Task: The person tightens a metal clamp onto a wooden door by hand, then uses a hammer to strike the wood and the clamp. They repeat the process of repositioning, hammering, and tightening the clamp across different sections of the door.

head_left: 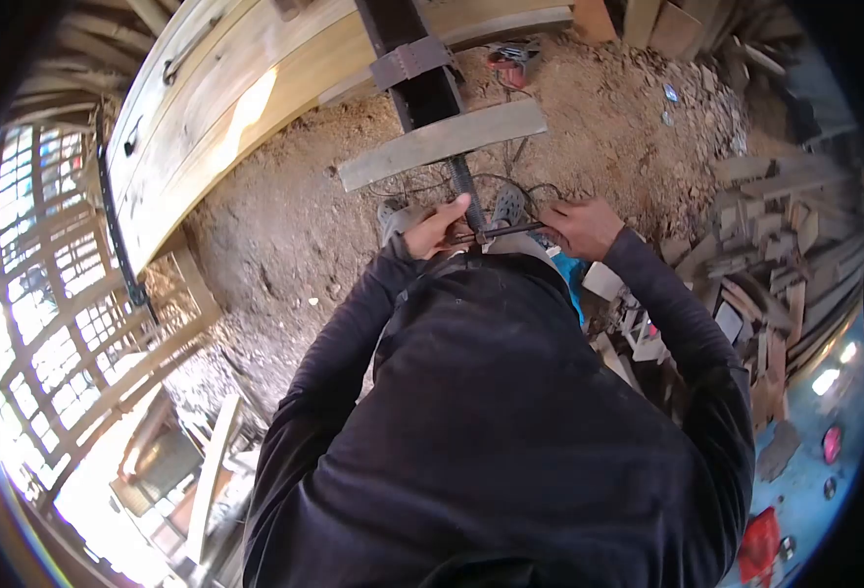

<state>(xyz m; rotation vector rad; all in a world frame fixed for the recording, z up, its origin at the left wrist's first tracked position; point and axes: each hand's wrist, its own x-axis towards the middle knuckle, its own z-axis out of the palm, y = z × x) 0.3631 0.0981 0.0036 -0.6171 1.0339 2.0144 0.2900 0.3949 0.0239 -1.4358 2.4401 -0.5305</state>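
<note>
A large bar clamp's threaded screw (463,186) points toward my body, with a thin metal handle bar (515,230) crossing its near end. My right hand (585,228) is closed around the right end of that bar. At the other side of the screw, my left hand (436,229) is closed near the bar's left end, thumb raised; its fingertips are partly hidden. Beyond the screw, a wood strip (442,145) lies across the clamp's dark steel beam (427,98), which carries a rusty metal collar (409,63).
Joined wooden planks (226,108) stand at the upper left. A red power tool (508,71) and a dark cord (540,188) lie on the dirt floor (285,225). Wood offcuts (755,265) pile up at right. A lattice wall (45,274) is at left.
</note>
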